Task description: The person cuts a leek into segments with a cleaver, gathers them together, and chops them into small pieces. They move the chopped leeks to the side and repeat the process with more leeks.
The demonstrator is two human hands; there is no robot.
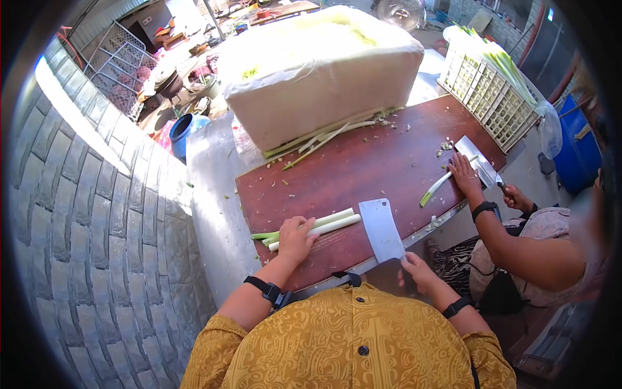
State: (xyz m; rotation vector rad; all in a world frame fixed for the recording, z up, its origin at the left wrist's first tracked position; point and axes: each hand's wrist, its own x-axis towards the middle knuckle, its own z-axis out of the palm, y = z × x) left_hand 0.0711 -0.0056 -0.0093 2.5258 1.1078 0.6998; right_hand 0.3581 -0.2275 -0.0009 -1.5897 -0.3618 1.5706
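My left hand (296,242) is wrapped over a small bundle of scallions (336,223) on the reddish-brown board (324,188). Their white ends point right, toward the blade, and the green ends stick out to the left. A cleaver (381,228) is in my right hand (420,272), gripped near the board's front edge. Its broad blade lies over the board, slightly apart from the white ends. Most of the handle is hidden by my fingers.
At right, a co-worker's hand (465,176) presses a scallion (435,188) beside another cleaver (476,159). A large white-wrapped block (324,97) stands at the back. A plastic crate (486,91) holds more scallions. A brick wall (97,240) is on the left.
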